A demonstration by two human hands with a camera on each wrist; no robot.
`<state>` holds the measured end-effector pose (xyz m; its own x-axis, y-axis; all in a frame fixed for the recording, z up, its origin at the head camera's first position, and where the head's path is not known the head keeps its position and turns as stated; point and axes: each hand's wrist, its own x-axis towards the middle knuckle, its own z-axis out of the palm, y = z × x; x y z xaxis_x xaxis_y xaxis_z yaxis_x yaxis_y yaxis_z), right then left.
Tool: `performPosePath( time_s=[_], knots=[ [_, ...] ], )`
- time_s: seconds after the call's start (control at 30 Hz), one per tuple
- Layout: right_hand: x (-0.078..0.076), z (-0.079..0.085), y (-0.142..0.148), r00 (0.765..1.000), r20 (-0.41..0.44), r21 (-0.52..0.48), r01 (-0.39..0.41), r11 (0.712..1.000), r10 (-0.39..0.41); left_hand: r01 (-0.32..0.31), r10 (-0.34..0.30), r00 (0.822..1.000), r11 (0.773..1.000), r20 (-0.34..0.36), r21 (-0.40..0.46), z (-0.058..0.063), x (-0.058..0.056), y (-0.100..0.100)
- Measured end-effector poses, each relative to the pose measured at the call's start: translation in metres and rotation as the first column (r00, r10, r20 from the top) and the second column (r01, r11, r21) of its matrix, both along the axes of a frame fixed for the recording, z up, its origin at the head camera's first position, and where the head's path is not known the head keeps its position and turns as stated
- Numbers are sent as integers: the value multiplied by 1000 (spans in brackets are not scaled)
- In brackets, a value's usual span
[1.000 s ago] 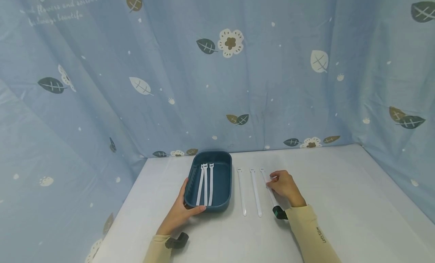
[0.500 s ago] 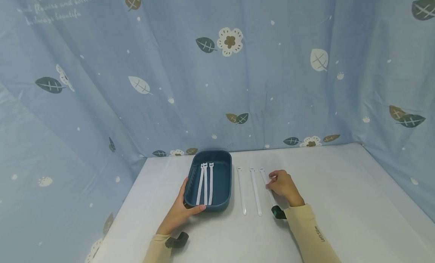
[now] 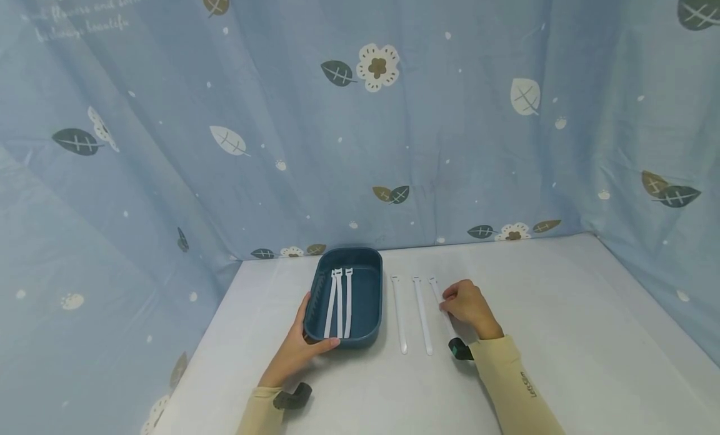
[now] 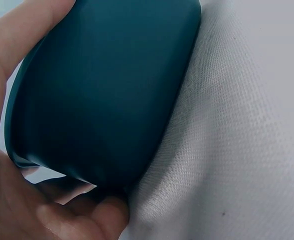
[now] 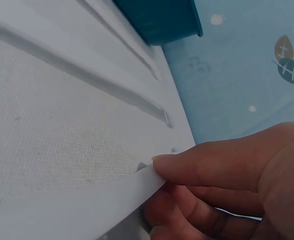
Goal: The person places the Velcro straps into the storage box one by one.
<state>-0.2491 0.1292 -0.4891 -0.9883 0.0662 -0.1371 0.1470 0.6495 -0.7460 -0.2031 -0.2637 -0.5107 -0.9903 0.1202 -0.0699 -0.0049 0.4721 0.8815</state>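
A dark blue rectangular bin (image 3: 367, 304) stands on the table, with 3 white cable ties (image 3: 348, 304) lying lengthwise inside. My left hand (image 3: 298, 355) grips its near left corner, thumb over the near rim and fingers along the left side; the left wrist view shows the bin's outer wall (image 4: 107, 90) between thumb and fingers. Right of the bin, two white cable ties (image 3: 423, 319) lie side by side. My right hand (image 3: 471, 308) pinches a third, the rightmost cable tie (image 5: 92, 210), between thumb and fingers. The wrist camera covers part of its near end in the head view.
A white cloth covers the table (image 3: 562, 322). A blue patterned curtain (image 3: 439, 129) hangs behind it and along both sides, close to the bin's far end. Each wrist carries a small black camera (image 3: 294, 397).
The head view has tilted by a small amount. Both hands, the bin and the cable ties otherwise stay in place.
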Motion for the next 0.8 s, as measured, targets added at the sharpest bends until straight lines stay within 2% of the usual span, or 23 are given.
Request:
performPosePath(
  time_s=[0.8],
  knots=[
    [1, 3, 4, 993, 58, -66, -102, 993, 106, -9, 9, 1000, 999, 7, -32, 0, 0, 1]
  ],
)
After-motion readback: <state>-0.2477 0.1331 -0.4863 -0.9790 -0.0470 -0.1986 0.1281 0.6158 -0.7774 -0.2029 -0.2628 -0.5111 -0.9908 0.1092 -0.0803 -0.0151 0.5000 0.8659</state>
